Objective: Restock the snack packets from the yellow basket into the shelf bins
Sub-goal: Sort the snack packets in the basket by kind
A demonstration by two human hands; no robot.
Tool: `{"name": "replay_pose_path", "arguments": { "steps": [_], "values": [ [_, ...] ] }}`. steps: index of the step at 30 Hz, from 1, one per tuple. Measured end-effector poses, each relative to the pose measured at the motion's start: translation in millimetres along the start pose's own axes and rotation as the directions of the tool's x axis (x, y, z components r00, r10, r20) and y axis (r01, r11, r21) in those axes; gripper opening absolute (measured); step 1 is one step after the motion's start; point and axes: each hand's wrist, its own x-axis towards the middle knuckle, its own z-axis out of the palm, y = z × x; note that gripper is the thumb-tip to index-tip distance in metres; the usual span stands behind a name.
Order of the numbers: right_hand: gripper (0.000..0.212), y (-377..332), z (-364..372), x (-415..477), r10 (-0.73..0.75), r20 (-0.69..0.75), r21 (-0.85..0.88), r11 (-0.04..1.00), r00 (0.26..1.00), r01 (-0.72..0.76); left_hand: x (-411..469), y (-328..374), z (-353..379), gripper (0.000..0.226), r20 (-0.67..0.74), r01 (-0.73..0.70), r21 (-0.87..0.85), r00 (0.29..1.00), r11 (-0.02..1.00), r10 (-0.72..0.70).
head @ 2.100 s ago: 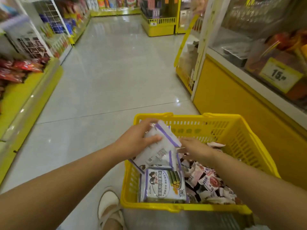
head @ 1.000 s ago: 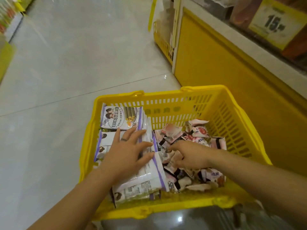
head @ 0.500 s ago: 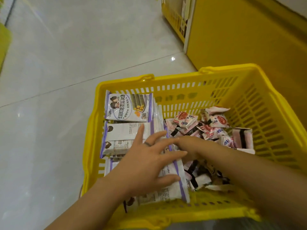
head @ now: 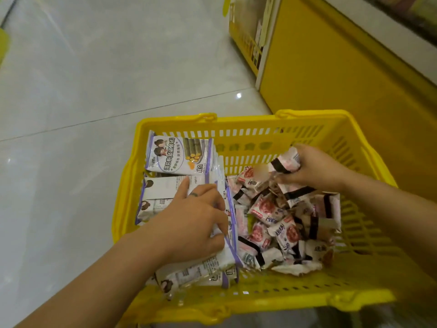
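Down in yellow basket [head: 248, 138]: curled left hand [head: 189, 223] round edge of purple-trimmed packets [head: 170, 189]; held small pink packets [head: 287, 162] clenched in right hand [head: 316, 169], just above loose pile [head: 267, 209].

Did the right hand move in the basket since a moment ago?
Yes. The right hand has gone from the middle of the yellow basket toward its far wall, and now grips small pink packets. The left hand grips the purple-edged packets.
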Motion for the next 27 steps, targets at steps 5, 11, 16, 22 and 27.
{"name": "replay_pose_path", "arguments": {
  "steps": [5, 11, 16, 22, 27],
  "values": [
    [0.08, 35.2, -0.2, -5.8, 0.122, -0.119, -0.799, 0.577, 0.985, -0.168, 3.6, 3.1, 5.1, 0.029, -0.084, 0.002, 0.01, 0.996, 1.0, -0.002],
    [0.055, 53.6, 46.8, -10.2, -0.029, 0.206, -0.81, 0.556, 0.978, 0.187, 3.2, -3.1, 4.7, 0.027, -0.261, -0.092, -0.004, 0.961, 0.996, 0.088],
    [0.042, 37.3, 52.1, -7.7, -0.198, 0.056, -0.777, 0.607, 0.979, 0.167, 4.0, -11.7, 7.2, 0.027, -0.299, -0.126, -0.012, 0.947, 0.992, 0.117],
    [0.046, -9.2, 99.3, 42.4, -0.243, 0.241, -0.45, 0.83, 0.94, 0.33, 10.8, -16.6, 7.0, 0.022, -0.387, -0.159, -0.035, 0.912, 0.987, 0.133],
    [0.066, -2.0, 121.2, 85.3, -0.11, 0.297, -0.65, 0.705, 0.948, 0.285, 8.4, -19.8, 11.5, 0.021, -0.36, -0.173, -0.026, 0.92, 0.985, 0.152]
  ]
}}
